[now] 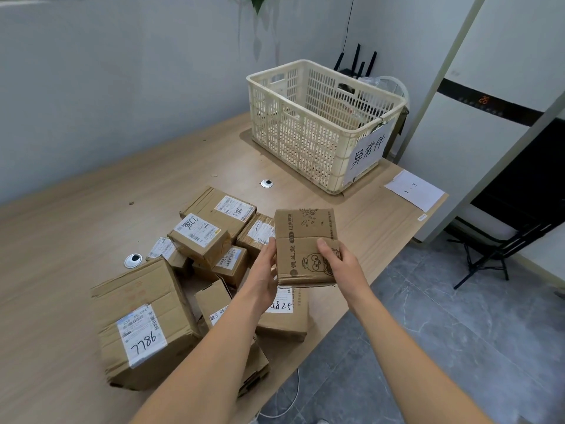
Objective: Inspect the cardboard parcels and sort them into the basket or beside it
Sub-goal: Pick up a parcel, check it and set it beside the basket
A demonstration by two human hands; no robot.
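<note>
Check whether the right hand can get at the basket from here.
Probably yes. The basket stands open-topped beyond the right hand, with only table top between them. That hand does grip the box, shared with the left hand.

Table (91,215): light wood-grain top, filling the left and middle.
Grommets: two round silver cable holes in the table, one mid-table (267,183), one further left (133,260).
Sheet (414,190): white paper marked "1 - 5", flat at the far right corner.
Sticker (422,217): small, at the table edge near the sheet.
Router (356,64): black antennas upright by the far wall.
Plant (258,1): green leaves hanging at the top.
Appliance (477,142): tall, white, dark band with an orange display.
Stand (495,255): black legs on the floor.
Floor (428,332): grey marbled tiles.
Cable (287,402): white, looped below the table edge.
</note>
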